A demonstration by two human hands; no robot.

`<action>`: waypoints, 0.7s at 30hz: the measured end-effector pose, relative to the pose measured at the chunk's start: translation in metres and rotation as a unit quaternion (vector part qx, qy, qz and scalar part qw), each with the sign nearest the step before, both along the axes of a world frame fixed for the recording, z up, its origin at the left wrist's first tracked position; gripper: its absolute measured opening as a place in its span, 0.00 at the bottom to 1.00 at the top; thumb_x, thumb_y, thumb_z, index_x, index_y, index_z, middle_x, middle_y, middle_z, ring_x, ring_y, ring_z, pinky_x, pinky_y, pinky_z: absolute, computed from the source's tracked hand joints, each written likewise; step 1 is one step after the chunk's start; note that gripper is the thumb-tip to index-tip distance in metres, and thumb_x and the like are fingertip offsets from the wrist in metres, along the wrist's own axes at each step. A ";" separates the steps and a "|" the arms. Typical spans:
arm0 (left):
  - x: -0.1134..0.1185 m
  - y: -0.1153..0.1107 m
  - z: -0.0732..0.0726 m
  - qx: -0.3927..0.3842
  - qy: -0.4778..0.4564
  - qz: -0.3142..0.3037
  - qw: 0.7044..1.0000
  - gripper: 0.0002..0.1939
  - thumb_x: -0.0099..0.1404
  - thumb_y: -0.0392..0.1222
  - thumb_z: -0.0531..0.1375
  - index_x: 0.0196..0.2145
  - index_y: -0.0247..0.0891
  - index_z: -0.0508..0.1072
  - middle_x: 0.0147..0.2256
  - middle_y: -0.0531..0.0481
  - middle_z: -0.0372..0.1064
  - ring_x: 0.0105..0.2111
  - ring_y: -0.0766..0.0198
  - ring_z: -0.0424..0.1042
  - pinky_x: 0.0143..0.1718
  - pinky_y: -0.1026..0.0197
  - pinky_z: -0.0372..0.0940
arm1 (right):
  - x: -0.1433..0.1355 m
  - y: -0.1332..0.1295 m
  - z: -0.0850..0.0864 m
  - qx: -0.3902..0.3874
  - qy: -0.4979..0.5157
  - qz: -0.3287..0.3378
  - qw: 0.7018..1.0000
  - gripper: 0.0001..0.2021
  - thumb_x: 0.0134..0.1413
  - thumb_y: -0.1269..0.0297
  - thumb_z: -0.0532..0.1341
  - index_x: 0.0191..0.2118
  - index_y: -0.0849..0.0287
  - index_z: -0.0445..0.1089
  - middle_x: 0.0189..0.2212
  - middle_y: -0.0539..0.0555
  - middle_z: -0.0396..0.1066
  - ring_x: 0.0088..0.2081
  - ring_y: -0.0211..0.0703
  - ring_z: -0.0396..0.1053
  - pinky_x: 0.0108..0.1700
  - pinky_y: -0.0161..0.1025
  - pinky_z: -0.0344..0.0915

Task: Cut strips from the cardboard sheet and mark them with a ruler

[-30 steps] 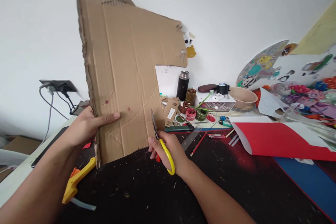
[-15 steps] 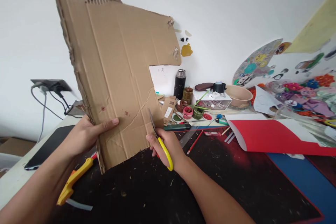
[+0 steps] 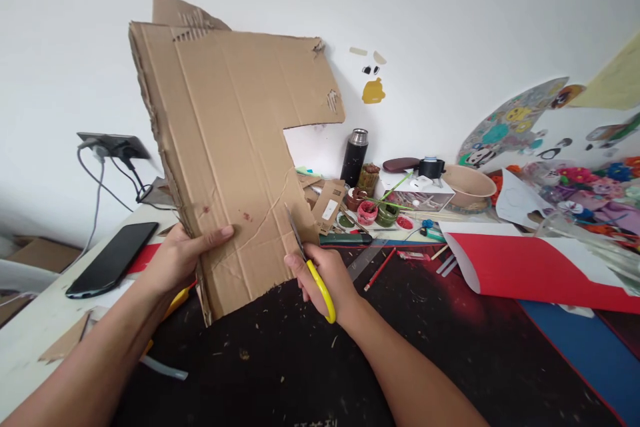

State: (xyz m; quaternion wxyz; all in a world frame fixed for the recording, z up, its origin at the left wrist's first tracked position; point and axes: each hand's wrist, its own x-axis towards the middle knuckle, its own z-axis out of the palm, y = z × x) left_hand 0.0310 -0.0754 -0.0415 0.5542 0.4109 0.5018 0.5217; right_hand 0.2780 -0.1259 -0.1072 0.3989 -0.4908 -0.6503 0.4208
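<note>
A large sheet of brown cardboard [image 3: 225,147] is held up and tilted above the black mat, with a notch cut from its right side. My left hand [image 3: 185,253] grips its lower left edge, the thumb lying on the front face and the fingers hidden behind. In my right hand [image 3: 325,280] are scissors [image 3: 321,290] with yellow handles. One blade lies across the front of the cardboard near its lower right edge; the other blade is hidden behind it. Partly covered by my left forearm is a yellow glue gun [image 3: 176,301] with a clear glue stick.
Paint jars [image 3: 367,212], a black thermos [image 3: 355,159] and a beige bowl [image 3: 469,185] stand along the wall. A curled red sheet [image 3: 530,267] lies right of a red pencil [image 3: 380,269]. At left are a black phone [image 3: 113,260] and a power strip [image 3: 114,145] with cables.
The view has shifted, so the wall and desk items appear further right. The cardboard's top looks lower and tipped further away. Both hands keep their holds, and the phone is more exposed.
</note>
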 end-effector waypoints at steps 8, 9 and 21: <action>0.002 -0.007 -0.010 0.033 0.016 0.003 0.999 0.38 0.40 0.52 0.84 0.47 0.34 0.82 0.47 0.34 0.85 0.44 0.37 0.86 0.41 0.47 0.84 | 0.002 0.003 0.001 0.011 -0.035 -0.022 0.999 0.23 0.70 0.42 0.62 0.29 0.52 0.61 0.16 0.45 0.65 0.18 0.39 0.66 0.25 0.35 0.55; 0.002 -0.007 -0.012 0.038 0.017 0.003 0.999 0.37 0.41 0.53 0.84 0.48 0.34 0.83 0.48 0.34 0.85 0.45 0.36 0.85 0.42 0.46 0.83 | 0.002 0.004 0.000 0.013 -0.040 -0.027 0.999 0.23 0.70 0.42 0.62 0.29 0.52 0.60 0.16 0.45 0.64 0.18 0.39 0.66 0.25 0.35 0.55; -0.001 -0.008 -0.029 0.080 0.023 0.003 0.997 0.33 0.51 0.51 0.81 0.52 0.34 0.83 0.53 0.35 0.83 0.49 0.38 0.84 0.47 0.46 0.83 | 0.003 0.006 -0.001 0.073 -0.084 -0.054 0.992 0.23 0.71 0.45 0.60 0.27 0.53 0.60 0.21 0.47 0.62 0.24 0.39 0.61 0.30 0.36 0.52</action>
